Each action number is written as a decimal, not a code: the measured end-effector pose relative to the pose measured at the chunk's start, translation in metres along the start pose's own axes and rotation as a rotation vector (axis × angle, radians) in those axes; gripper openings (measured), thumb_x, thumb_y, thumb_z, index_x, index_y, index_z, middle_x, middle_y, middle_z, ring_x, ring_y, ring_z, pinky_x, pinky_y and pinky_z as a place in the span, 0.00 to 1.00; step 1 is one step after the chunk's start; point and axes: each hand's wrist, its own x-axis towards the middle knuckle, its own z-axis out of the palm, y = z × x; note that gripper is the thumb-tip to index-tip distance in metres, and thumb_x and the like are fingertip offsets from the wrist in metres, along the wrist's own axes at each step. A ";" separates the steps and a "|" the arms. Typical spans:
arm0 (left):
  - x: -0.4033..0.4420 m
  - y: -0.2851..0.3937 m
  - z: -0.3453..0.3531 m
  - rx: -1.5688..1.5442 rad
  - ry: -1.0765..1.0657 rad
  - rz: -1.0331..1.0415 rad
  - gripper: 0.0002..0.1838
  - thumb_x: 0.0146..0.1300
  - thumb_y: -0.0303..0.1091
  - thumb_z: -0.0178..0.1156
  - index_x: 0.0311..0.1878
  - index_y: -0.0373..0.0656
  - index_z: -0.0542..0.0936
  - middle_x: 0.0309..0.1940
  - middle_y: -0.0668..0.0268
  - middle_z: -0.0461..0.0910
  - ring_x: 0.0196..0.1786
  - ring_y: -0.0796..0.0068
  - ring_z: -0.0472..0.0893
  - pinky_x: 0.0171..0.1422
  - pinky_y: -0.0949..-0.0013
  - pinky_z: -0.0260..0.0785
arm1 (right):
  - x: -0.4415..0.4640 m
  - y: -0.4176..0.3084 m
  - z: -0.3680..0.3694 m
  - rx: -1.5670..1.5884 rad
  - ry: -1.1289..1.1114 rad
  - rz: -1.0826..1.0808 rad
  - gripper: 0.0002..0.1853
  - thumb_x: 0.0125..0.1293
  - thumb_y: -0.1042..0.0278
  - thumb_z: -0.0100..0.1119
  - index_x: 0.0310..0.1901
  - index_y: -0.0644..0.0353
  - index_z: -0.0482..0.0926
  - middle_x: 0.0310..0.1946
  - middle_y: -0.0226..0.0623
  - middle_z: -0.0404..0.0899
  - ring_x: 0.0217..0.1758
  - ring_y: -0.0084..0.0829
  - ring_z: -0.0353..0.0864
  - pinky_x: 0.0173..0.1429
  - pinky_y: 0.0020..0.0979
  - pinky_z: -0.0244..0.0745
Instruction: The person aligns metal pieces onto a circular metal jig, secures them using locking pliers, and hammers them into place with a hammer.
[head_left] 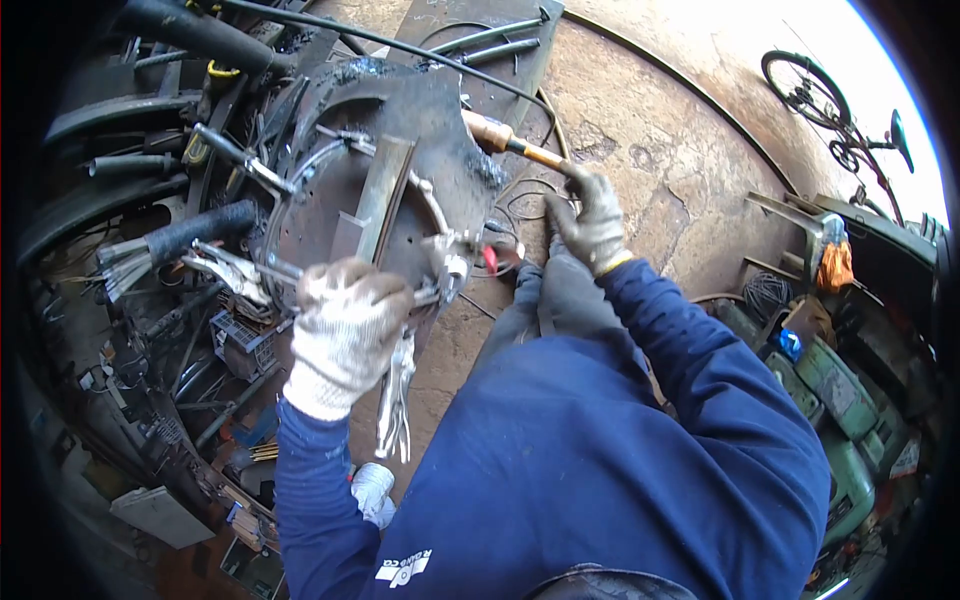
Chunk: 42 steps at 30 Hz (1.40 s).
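My right hand, in a worn pale glove, is closed around the orange-brown handle of a hammer. Its copper-coloured head is over the edge of a dark steel plate. My left hand, also gloved, has its fingers wrapped round a thin metal rod that shows on either side of the fist; what the rod belongs to is partly hidden. Just beyond that hand, an angled steel bar rests on the plate. A clamp-like metal fitting sits to the right of the fist.
Curved steel parts, tubes and tools crowd the left side. A cable lies on the concrete floor. At upper right stands a bicycle. Green metal boxes and an orange bundle are on the right.
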 end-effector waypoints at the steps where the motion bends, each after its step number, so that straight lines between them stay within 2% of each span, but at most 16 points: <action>1: 0.003 0.001 -0.001 0.002 0.009 -0.010 0.15 0.45 0.33 0.69 0.40 0.55 0.83 0.41 0.78 0.81 0.49 0.71 0.80 0.58 0.57 0.64 | 0.024 0.018 0.002 -0.041 -0.013 0.016 0.29 0.62 0.54 0.75 0.62 0.55 0.78 0.44 0.44 0.82 0.48 0.46 0.82 0.55 0.44 0.78; 6: 0.012 0.000 0.001 0.111 -0.072 -0.028 0.13 0.46 0.38 0.66 0.38 0.59 0.82 0.38 0.82 0.77 0.45 0.75 0.77 0.53 0.57 0.63 | 0.176 0.078 0.052 -0.360 -0.172 -0.074 0.23 0.69 0.45 0.63 0.61 0.46 0.80 0.53 0.47 0.82 0.56 0.51 0.82 0.61 0.47 0.77; 10: 0.020 -0.001 -0.003 0.032 -0.077 -0.088 0.14 0.42 0.38 0.66 0.37 0.58 0.82 0.40 0.83 0.78 0.44 0.76 0.78 0.49 0.59 0.63 | 0.274 0.081 0.103 -0.528 -0.261 -0.272 0.20 0.73 0.54 0.57 0.64 0.43 0.80 0.62 0.38 0.81 0.67 0.43 0.78 0.68 0.44 0.72; 12: 0.016 -0.001 -0.007 0.008 -0.230 -0.123 0.16 0.42 0.40 0.68 0.38 0.53 0.87 0.48 0.78 0.84 0.52 0.72 0.80 0.60 0.54 0.64 | 0.300 0.082 0.129 -0.715 -0.325 -0.301 0.19 0.74 0.57 0.54 0.64 0.42 0.80 0.65 0.37 0.80 0.70 0.41 0.76 0.70 0.45 0.71; 14: 0.017 -0.002 -0.008 0.008 -0.246 -0.138 0.17 0.40 0.39 0.68 0.39 0.53 0.87 0.48 0.80 0.85 0.51 0.74 0.81 0.58 0.54 0.65 | 0.315 0.065 0.132 -0.792 -0.532 -0.183 0.19 0.72 0.59 0.55 0.62 0.41 0.83 0.63 0.39 0.80 0.72 0.43 0.75 0.71 0.47 0.70; 19: 0.020 -0.003 -0.011 0.034 -0.271 -0.178 0.15 0.44 0.39 0.70 0.40 0.56 0.86 0.42 0.81 0.83 0.44 0.75 0.81 0.50 0.58 0.66 | 0.321 0.080 0.159 -0.906 -0.530 -0.220 0.17 0.73 0.61 0.52 0.57 0.43 0.85 0.64 0.39 0.79 0.73 0.41 0.74 0.71 0.47 0.70; 22: 0.016 -0.003 0.000 -0.009 -0.166 -0.201 0.11 0.46 0.35 0.70 0.36 0.56 0.83 0.29 0.79 0.75 0.36 0.74 0.77 0.42 0.62 0.64 | 0.321 0.071 0.150 -0.817 -0.549 -0.224 0.14 0.75 0.58 0.52 0.54 0.47 0.86 0.59 0.42 0.82 0.60 0.45 0.84 0.63 0.46 0.78; 24: 0.010 -0.008 0.005 -0.027 -0.138 -0.163 0.13 0.45 0.34 0.71 0.37 0.56 0.83 0.28 0.79 0.75 0.36 0.74 0.77 0.41 0.62 0.64 | 0.316 0.078 0.134 -0.670 -0.551 -0.171 0.16 0.76 0.53 0.53 0.54 0.52 0.84 0.53 0.49 0.84 0.59 0.48 0.85 0.62 0.46 0.79; 26: 0.001 -0.006 0.009 0.059 -0.174 -0.167 0.16 0.43 0.37 0.70 0.40 0.55 0.84 0.33 0.79 0.78 0.41 0.74 0.79 0.45 0.61 0.66 | 0.290 0.071 0.099 -0.527 -0.429 -0.083 0.20 0.76 0.48 0.55 0.54 0.56 0.83 0.50 0.53 0.84 0.56 0.52 0.84 0.58 0.48 0.79; 28: -0.004 -0.008 0.007 0.068 -0.197 -0.121 0.11 0.50 0.40 0.65 0.38 0.56 0.79 0.35 0.74 0.73 0.48 0.71 0.77 0.51 0.58 0.69 | 0.254 0.090 0.068 -0.374 -0.155 -0.231 0.23 0.75 0.44 0.56 0.51 0.58 0.83 0.46 0.52 0.84 0.49 0.54 0.85 0.52 0.48 0.78; 30: -0.018 -0.009 0.021 0.021 -0.049 -0.086 0.24 0.40 0.44 0.66 0.46 0.56 0.84 0.45 0.76 0.80 0.52 0.70 0.78 0.59 0.55 0.66 | 0.190 0.076 0.018 -0.161 -0.112 -0.071 0.22 0.75 0.46 0.58 0.48 0.60 0.82 0.37 0.49 0.85 0.38 0.48 0.84 0.45 0.45 0.77; 32: -0.019 -0.012 0.022 0.132 -0.079 -0.041 0.23 0.40 0.46 0.67 0.46 0.58 0.83 0.47 0.76 0.80 0.57 0.72 0.76 0.63 0.55 0.66 | 0.116 0.064 -0.023 0.027 -0.005 0.000 0.18 0.75 0.51 0.60 0.45 0.62 0.81 0.29 0.40 0.81 0.32 0.35 0.80 0.40 0.39 0.74; 34: -0.020 -0.009 0.023 0.178 0.020 -0.025 0.16 0.46 0.43 0.70 0.42 0.57 0.84 0.45 0.76 0.82 0.57 0.70 0.79 0.63 0.55 0.68 | 0.037 0.069 -0.051 0.205 0.013 0.068 0.16 0.75 0.55 0.61 0.42 0.62 0.80 0.27 0.34 0.77 0.30 0.27 0.75 0.37 0.35 0.72; 36: -0.019 -0.013 0.028 0.129 0.065 -0.007 0.05 0.56 0.35 0.71 0.37 0.54 0.87 0.40 0.75 0.86 0.55 0.68 0.83 0.62 0.57 0.71 | -0.036 0.036 -0.076 0.218 -0.054 0.157 0.14 0.76 0.57 0.59 0.41 0.61 0.80 0.27 0.31 0.76 0.29 0.28 0.74 0.36 0.34 0.71; 38: -0.022 -0.014 0.030 0.126 0.088 0.012 0.06 0.57 0.36 0.71 0.38 0.54 0.87 0.41 0.75 0.86 0.56 0.69 0.82 0.62 0.59 0.71 | -0.104 0.046 -0.073 0.202 -0.063 0.040 0.11 0.74 0.62 0.58 0.42 0.62 0.79 0.29 0.35 0.77 0.31 0.31 0.76 0.37 0.35 0.73; 42: -0.016 -0.012 0.021 0.057 0.150 0.132 0.07 0.57 0.28 0.69 0.39 0.43 0.88 0.39 0.65 0.86 0.47 0.63 0.85 0.57 0.60 0.79 | -0.170 -0.011 -0.038 0.199 -0.366 -0.039 0.14 0.65 0.66 0.62 0.47 0.64 0.80 0.36 0.47 0.81 0.37 0.44 0.82 0.44 0.40 0.78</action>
